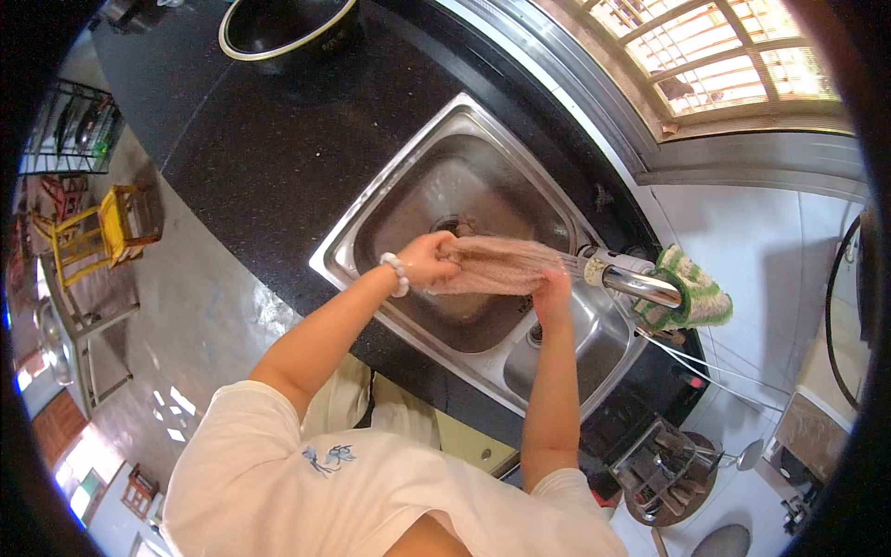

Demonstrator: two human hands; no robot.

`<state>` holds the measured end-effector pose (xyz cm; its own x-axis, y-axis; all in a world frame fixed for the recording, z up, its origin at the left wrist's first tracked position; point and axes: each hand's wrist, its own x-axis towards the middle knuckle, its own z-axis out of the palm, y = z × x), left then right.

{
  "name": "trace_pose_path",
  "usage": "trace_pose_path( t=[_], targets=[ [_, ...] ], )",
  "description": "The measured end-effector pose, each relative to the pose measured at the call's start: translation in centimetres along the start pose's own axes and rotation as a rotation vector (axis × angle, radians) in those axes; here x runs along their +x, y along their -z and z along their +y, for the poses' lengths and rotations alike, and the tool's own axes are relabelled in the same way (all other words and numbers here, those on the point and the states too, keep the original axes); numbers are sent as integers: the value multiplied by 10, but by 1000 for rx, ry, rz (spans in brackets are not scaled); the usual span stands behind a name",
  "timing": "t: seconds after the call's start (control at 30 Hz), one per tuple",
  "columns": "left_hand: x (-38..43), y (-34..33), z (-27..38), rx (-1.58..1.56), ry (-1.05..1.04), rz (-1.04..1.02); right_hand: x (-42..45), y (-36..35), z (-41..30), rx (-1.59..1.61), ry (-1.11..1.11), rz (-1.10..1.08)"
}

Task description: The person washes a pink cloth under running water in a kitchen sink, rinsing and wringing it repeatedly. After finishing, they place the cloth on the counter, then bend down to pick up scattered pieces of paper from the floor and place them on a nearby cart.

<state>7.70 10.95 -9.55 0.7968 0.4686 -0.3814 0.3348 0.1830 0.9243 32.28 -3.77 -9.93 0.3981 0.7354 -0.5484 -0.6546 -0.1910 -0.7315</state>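
Observation:
A wet, brownish-pink cloth (494, 263) is stretched between my hands above the large basin of a stainless steel sink (452, 327). My left hand (426, 263), below a white bead bracelet (397, 273), grips the cloth's left end. At its right end my right hand (553, 282) has hold of it, the fingers partly hidden by cloth and water. Water streams from the chrome faucet (637, 285) onto the cloth near my right hand. Under the cloth, the drain (449, 226) shows in part.
A green and white cloth (679, 292) wraps the faucet's base. A large black pot (289, 31) stands on the dark stone countertop (278, 160). The smaller basin (598, 348) lies at the right, with a utensil rack (661, 463) beyond. A yellow chair (104, 233) is at far left.

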Motion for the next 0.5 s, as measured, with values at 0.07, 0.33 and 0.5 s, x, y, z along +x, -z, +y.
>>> trace_pose_path(
  t=[0.07,0.33,0.5],
  targets=[
    [2,-3,-12,-354,11,31,-13,-35,-10,-37,92,143],
    [47,-55,-4,-1061,560,252,-15,-91,63,-867,439,74],
    [59,-104,-40,-1138,623,161,23,-79,58,-1100,399,480]
  ],
)
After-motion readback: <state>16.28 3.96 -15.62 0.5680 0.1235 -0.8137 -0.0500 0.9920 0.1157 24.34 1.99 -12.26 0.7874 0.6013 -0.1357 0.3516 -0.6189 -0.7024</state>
